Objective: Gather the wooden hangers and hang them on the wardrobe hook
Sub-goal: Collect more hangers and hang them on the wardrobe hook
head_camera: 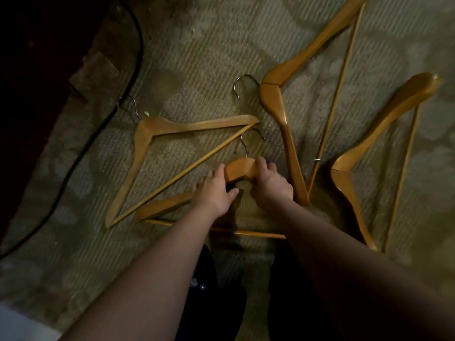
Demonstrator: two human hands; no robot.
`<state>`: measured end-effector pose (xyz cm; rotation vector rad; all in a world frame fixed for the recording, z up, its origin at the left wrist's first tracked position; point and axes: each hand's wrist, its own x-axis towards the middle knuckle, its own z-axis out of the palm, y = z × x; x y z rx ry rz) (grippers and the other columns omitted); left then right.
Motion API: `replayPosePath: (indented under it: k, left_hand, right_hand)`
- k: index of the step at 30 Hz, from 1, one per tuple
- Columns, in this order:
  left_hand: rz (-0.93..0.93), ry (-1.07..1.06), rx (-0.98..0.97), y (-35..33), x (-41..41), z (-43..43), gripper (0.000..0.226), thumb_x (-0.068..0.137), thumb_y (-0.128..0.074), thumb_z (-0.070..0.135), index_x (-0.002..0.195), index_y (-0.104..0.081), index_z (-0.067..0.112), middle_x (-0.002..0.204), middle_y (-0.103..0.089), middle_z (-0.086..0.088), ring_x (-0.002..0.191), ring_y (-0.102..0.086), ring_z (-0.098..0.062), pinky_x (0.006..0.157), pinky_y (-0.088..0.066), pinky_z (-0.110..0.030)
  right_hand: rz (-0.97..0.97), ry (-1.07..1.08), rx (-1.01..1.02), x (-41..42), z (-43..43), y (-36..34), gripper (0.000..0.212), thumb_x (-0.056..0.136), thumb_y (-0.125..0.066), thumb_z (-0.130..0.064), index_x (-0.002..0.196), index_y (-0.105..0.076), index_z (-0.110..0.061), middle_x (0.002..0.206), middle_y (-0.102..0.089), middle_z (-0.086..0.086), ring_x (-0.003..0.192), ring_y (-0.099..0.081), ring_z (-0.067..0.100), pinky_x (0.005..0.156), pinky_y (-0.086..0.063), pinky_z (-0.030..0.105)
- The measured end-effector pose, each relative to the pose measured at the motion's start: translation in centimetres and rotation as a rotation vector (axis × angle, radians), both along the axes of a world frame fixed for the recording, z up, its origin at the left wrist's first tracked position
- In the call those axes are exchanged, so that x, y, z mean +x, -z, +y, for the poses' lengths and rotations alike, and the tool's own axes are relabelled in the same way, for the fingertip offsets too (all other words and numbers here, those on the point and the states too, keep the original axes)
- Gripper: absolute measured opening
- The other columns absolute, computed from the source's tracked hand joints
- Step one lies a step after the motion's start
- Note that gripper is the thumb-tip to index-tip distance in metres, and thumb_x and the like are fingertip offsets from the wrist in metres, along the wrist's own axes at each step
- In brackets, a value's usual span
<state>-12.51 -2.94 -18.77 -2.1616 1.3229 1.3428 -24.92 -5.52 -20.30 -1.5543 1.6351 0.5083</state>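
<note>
Several wooden hangers with metal hooks lie on a patterned carpet. The nearest hanger [240, 168] lies in the middle, its hook pointing away from me. My left hand [214, 190] grips its left shoulder and my right hand [270, 184] grips the right side of its neck. A flat hanger [145, 141] lies to the left. A thick hanger [278, 94] stretches up to the right. Another thick hanger [344, 173] lies at the far right. The wardrobe hook is not in view.
A black cable [108, 104] runs across the carpet [197, 45] on the left, beside a dark piece of furniture [29, 70]. My dark-clothed legs [221, 291] are below my arms.
</note>
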Motion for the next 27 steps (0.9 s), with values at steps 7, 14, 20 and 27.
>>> replayPosePath:
  k: [7, 14, 20, 27]
  left_hand:
    - [0.137, -0.083, -0.054, 0.2, 0.7, 0.3, 0.053, 0.087, -0.062, 0.03, 0.134, -0.038, 0.022, 0.126, -0.053, -0.007, 0.117, -0.051, -0.028, 0.1, -0.043, -0.046]
    - [0.447, -0.182, 0.064, -5.6, 2.7, 0.5, 0.057, 0.075, -0.076, 0.025, 0.125, -0.05, 0.015, 0.106, -0.063, -0.005, 0.098, -0.062, -0.021, 0.083, -0.05, -0.031]
    - [0.639, -0.566, 0.069, -11.0, 4.5, 0.9, 0.016, 0.082, -0.069, 0.015, 0.092, -0.057, 0.016, 0.069, -0.07, -0.002, 0.05, -0.063, -0.01, 0.05, -0.05, -0.021]
    - [0.522, -0.888, -0.275, -13.9, 5.5, 0.7, 0.008, 0.083, -0.067, 0.013, 0.086, -0.059, 0.014, 0.065, -0.061, -0.002, 0.04, -0.051, -0.003, 0.042, -0.044, -0.015]
  right_hand:
    - [-0.137, -0.027, -0.021, -2.7, 0.5, -0.5, 0.075, 0.088, -0.058, -0.013, 0.146, -0.012, -0.024, 0.138, -0.042, 0.012, 0.111, -0.058, 0.032, 0.093, -0.05, 0.047]
    - [-0.32, -0.224, -0.154, -4.2, 0.2, -7.2, 0.072, 0.088, -0.059, -0.014, 0.148, -0.018, -0.017, 0.138, -0.043, 0.011, 0.115, -0.057, 0.029, 0.095, -0.049, 0.042]
    - [-0.499, -0.268, -0.272, -1.8, -2.8, -11.3, 0.071, 0.081, -0.064, -0.005, 0.143, -0.031, -0.013, 0.13, -0.05, 0.016, 0.11, -0.057, 0.031, 0.091, -0.049, 0.045]
    - [-0.453, -0.107, -0.421, 1.5, -5.9, -12.7, 0.058, 0.082, -0.064, -0.012, 0.136, -0.044, -0.011, 0.134, -0.051, 0.013, 0.125, -0.047, 0.031, 0.102, -0.04, 0.048]
